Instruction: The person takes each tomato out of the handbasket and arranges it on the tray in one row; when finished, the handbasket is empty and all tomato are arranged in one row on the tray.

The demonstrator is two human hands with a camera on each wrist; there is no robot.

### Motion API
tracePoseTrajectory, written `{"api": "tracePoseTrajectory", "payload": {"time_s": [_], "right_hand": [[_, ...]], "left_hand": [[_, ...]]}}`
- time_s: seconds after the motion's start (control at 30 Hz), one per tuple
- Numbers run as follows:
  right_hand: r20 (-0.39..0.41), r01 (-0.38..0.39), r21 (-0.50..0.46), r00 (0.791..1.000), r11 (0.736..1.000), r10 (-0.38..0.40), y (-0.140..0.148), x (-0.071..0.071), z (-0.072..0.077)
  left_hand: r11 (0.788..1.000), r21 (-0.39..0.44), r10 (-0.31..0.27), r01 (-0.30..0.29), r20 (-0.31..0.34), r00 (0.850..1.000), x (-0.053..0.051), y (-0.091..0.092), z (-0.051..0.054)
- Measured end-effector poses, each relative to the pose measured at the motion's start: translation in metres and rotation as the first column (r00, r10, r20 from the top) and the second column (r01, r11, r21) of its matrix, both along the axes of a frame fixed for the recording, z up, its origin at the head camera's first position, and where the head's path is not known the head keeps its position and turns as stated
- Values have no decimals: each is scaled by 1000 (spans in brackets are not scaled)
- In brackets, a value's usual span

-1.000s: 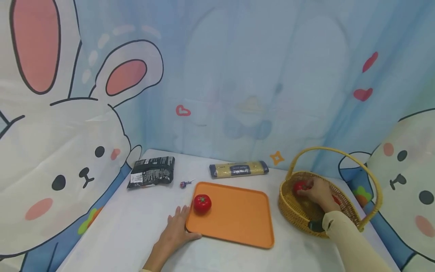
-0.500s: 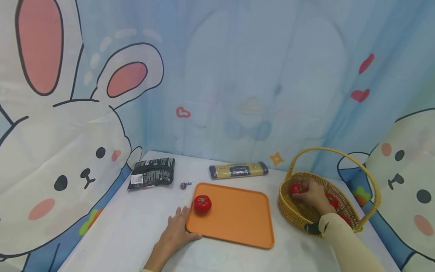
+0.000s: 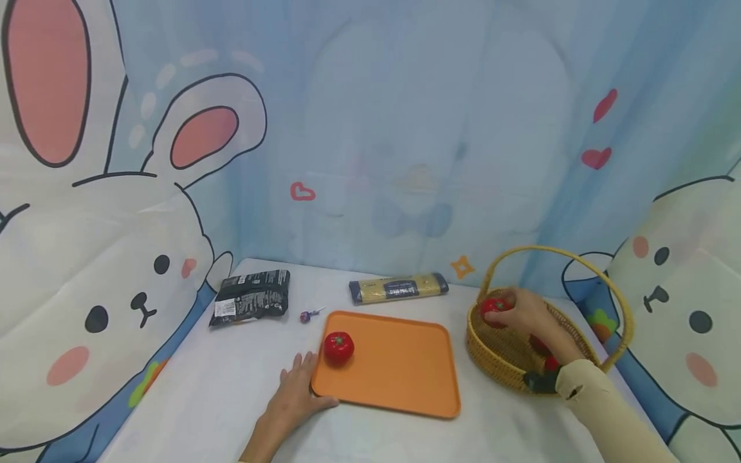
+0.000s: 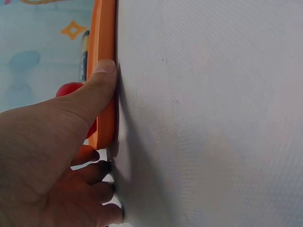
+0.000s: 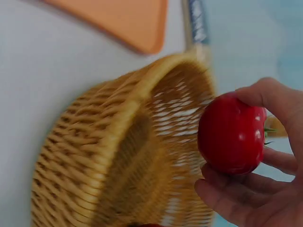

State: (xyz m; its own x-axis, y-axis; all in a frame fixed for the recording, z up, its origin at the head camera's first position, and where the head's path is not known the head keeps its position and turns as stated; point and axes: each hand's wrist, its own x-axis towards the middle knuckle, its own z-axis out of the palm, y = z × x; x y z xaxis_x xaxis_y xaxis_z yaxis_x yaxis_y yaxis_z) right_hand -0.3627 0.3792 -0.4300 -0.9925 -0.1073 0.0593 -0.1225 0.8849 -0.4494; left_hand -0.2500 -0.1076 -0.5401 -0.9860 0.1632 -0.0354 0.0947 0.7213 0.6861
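Right hand [image 3: 523, 315] fingers are clamped on a tomato [image 3: 492, 313] just inside the ten-o'clock rim of the wicker basket [image 3: 494, 365]; thumb and fingers take opposite sides with the green stem facing the palm, presumably because a smooth round body needs support from both sides. Out at the near left corner of the orange tray [image 3: 399, 370], about eight o'clock, the left hand [image 3: 294, 393] has its fingers spread apart, thumb touching the outer wall, likely to steady the tray on the white bench [image 3: 370, 444]. Counting, one tomato is gripped, one tray tomato [image 3: 338, 348] rests towards nine o'clock on the tray, and at least two red pieces [image 3: 538, 345], probably tomatoes, lie in the basket, partly hidden by the arm. One basket stands at three o'clock from the single tray, its one handle upright. Beyond the tray are one long pasta packet [image 3: 399, 289] at twelve, one lollipop [image 3: 305, 317] near eleven and one black foil bag [image 3: 251, 297] at ten.
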Motion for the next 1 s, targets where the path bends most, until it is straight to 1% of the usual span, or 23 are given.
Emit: {"api": "tracePoseTrajectory", "payload": {"time_s": [0.13,0.23,0.3,0.4,0.53,0.67,0.8,1.0], "right_hand": [[4,-13,31,1000,999,13,-19,12,25],[-7,-35,34,999,999,36,-37,25,43],[-19,-65,16,998,998,65,-49,34,50],[-50,-118,-14,992,993,117,-67,44,53],[-83,-163,-46,984,986,159,-89,51,48],[-97,-184,-87,980,979,175,-113,58,37],[-92,-185,-137,980,973,174,-139,59,17],[-48,-133,-180,991,975,127,-181,58,-18]], "left_hand": [[1000,-8,5,-5,9,1000,-1,-1,1],[1000,-14,8,-8,21,1000,-2,0,0],[1000,-19,5,-4,16,1000,-2,-1,0],[1000,-25,7,-6,17,1000,-2,-2,0],[999,-29,14,-14,13,1000,-1,-3,-1],[999,-30,23,-22,23,999,0,-2,-2],[999,-30,30,-29,34,999,-1,-2,-3],[999,-24,22,-22,24,999,-1,-1,-3]]}}
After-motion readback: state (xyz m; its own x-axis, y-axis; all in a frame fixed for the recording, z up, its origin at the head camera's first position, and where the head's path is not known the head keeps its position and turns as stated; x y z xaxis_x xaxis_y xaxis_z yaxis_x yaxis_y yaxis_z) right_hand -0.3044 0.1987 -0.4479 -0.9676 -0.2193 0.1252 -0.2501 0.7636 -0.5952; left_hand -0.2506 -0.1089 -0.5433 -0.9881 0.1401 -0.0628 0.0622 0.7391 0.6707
